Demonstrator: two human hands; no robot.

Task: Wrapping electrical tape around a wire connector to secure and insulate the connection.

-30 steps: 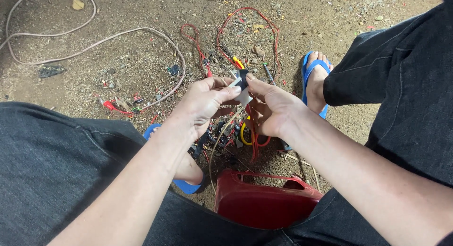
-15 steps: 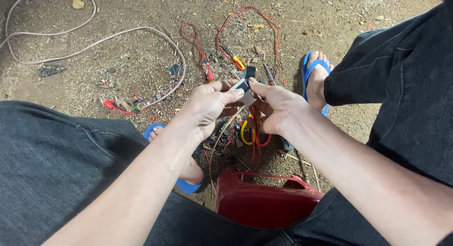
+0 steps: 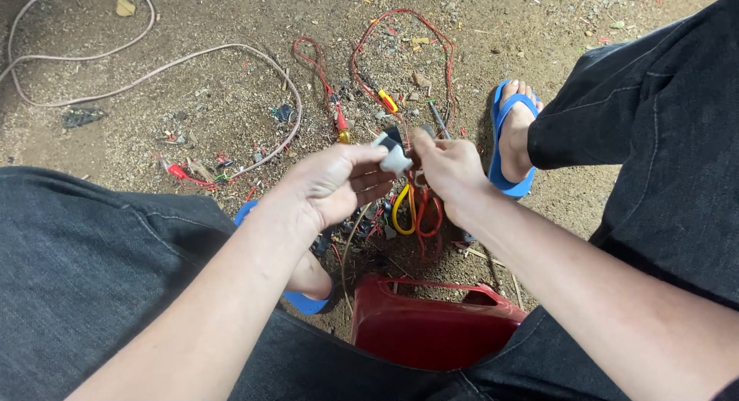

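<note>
Left hand point(image 3: 331, 187): fingers pinched shut on small white-and-black plastic plug point(image 3: 392, 156), held above dirt floor point(image 3: 231, 85).
Right hand point(image 3: 446, 170): fingertips closed on plug's far side.
Below: red and yellow wire bundle point(image 3: 416, 212), red plastic stool point(image 3: 431, 328).

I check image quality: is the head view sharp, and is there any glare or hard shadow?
Head view: soft even light, no glare, no hard shadows; left hand, right hand and the small white part are fairly sharp; forearms stretch near the frame edge.
</note>
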